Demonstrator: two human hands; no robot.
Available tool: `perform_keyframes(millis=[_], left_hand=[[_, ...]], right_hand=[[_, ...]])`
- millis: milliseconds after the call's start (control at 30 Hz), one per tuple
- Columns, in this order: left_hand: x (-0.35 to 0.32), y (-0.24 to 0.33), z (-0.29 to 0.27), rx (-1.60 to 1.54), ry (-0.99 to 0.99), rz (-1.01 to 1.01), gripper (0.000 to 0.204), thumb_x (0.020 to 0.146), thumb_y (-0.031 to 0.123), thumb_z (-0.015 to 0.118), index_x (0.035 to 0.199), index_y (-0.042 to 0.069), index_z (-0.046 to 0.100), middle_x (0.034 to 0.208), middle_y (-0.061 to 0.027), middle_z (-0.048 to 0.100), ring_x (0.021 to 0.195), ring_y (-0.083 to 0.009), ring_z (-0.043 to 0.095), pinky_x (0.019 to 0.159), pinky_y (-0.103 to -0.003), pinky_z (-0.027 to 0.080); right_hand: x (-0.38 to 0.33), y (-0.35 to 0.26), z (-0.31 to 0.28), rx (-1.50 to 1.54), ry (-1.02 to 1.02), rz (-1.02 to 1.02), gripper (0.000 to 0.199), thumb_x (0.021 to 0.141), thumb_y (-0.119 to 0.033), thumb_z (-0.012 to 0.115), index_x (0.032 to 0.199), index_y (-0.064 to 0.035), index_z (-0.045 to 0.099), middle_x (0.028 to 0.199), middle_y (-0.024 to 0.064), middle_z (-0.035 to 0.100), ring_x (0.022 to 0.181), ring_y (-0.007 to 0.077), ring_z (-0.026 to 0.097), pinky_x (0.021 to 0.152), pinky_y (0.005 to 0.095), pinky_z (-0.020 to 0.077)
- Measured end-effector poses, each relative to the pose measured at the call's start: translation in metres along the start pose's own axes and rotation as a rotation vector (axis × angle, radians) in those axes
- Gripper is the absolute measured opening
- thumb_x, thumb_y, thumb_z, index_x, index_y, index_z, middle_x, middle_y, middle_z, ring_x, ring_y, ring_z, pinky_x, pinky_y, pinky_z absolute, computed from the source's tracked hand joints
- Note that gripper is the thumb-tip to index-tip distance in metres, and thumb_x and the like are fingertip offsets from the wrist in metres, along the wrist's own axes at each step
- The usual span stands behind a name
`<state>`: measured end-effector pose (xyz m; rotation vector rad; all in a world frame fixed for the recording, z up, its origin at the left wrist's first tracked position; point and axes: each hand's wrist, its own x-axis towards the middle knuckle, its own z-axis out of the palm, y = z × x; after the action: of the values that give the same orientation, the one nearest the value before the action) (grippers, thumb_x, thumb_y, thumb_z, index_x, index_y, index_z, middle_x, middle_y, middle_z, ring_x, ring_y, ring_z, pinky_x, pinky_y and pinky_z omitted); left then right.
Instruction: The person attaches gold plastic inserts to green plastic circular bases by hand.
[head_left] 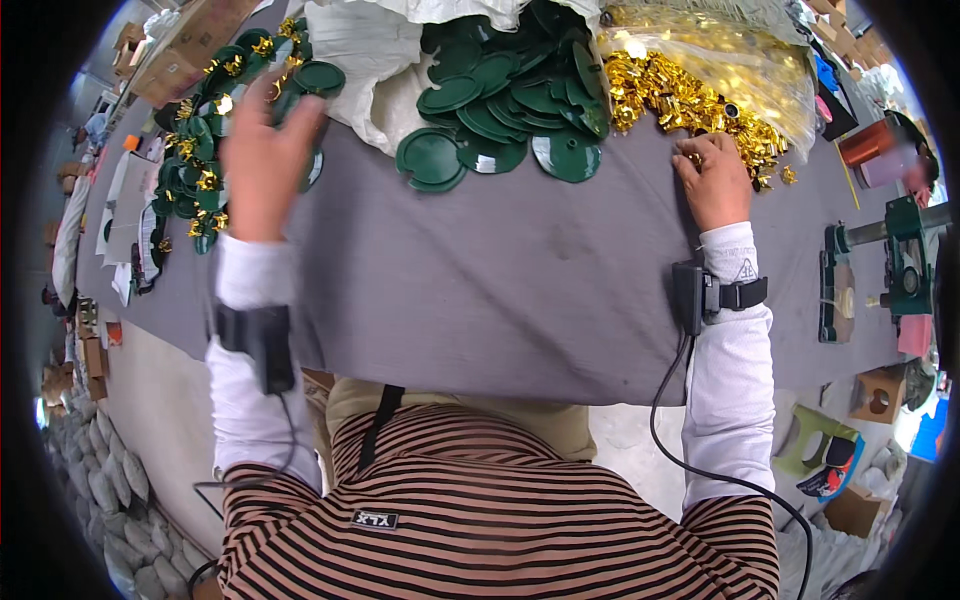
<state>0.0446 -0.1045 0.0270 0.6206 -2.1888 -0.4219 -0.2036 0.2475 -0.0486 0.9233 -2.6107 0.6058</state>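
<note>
My left hand (265, 165), smeared by motion, is over the right edge of a pile of green discs with gold pieces on them (205, 181) at the far left. Its thumb and a finger are spread apart, with nothing visible between them. My right hand (718, 180) is closed in a pinch at the near edge of a heap of shiny gold foil pieces (660, 88). A small gold foil piece (695, 160) shows at its fingertips. Between the hands, toward the back, lies a loose pile of plain green round discs (495, 100), some with a notch in the rim.
A white woven sack (365, 65) lies behind the plain discs, and a clear plastic bag (745, 55) covers part of the gold heap. Grey cloth (500, 290) covers the table. A green metal hand press (905, 265) stands at the right, near a brown-red cylinder (868, 143).
</note>
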Motion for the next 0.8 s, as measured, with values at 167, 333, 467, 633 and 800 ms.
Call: perform_keyframes(millis=[167, 333, 467, 633, 800], left_hand=[[-0.068, 0.029, 0.052, 0.097, -0.480, 0.455, 0.040, 0.074, 0.021, 0.074, 0.107, 0.003, 0.062, 0.120, -0.0156, 0.059, 0.119, -0.0345, 0.050, 0.099, -0.042, 0.041], [-0.067, 0.048, 0.049, 0.127, -0.511, 0.339, 0.025, 0.081, 0.015, 0.070, 0.101, 0.001, 0.064, 0.090, -0.0089, 0.069, 0.080, -0.0248, 0.065, 0.069, -0.038, 0.050], [-0.066, 0.093, 0.045, -0.585, -0.730, -0.442, 0.016, 0.091, 0.009, 0.061, 0.102, -0.001, 0.063, 0.088, -0.0012, 0.067, 0.076, -0.0050, 0.058, 0.063, -0.024, 0.047], [-0.082, 0.119, 0.087, -1.195, -0.687, -0.611, 0.024, 0.091, 0.008, 0.059, 0.110, -0.006, 0.057, 0.096, -0.0036, 0.066, 0.080, -0.0051, 0.058, 0.069, -0.021, 0.047], [-0.095, 0.122, 0.101, -1.187, -0.679, -0.536, 0.024, 0.089, 0.007, 0.060, 0.110, -0.005, 0.057, 0.092, -0.0057, 0.067, 0.079, -0.0046, 0.058, 0.067, -0.021, 0.047]], right_hand=[[-0.005, -0.001, -0.005, 0.070, -0.023, -0.042, 0.016, 0.077, -0.013, 0.067, 0.091, -0.0045, 0.064, 0.090, 0.0150, 0.066, 0.082, 0.0342, 0.063, 0.073, 0.0402, 0.0501], [-0.014, -0.021, -0.023, 0.464, -0.017, 0.100, 0.029, 0.076, -0.009, 0.071, 0.104, -0.0038, 0.065, 0.096, 0.0090, 0.068, 0.080, 0.0204, 0.066, 0.072, 0.0302, 0.0524], [-0.025, -0.067, -0.028, 0.860, -0.036, 0.092, 0.028, 0.076, -0.005, 0.072, 0.104, -0.0040, 0.067, 0.092, 0.0032, 0.069, 0.079, 0.0107, 0.066, 0.069, 0.0234, 0.0506], [-0.034, -0.097, -0.028, 0.705, 0.020, -0.159, 0.028, 0.072, -0.002, 0.074, 0.099, -0.0040, 0.067, 0.093, 0.0082, 0.069, 0.080, 0.0182, 0.068, 0.067, 0.0266, 0.0527], [-0.032, -0.094, -0.018, 0.548, 0.070, -0.423, 0.030, 0.070, -0.002, 0.075, 0.099, -0.0032, 0.066, 0.094, 0.0119, 0.067, 0.083, 0.0278, 0.067, 0.069, 0.0324, 0.0550]])
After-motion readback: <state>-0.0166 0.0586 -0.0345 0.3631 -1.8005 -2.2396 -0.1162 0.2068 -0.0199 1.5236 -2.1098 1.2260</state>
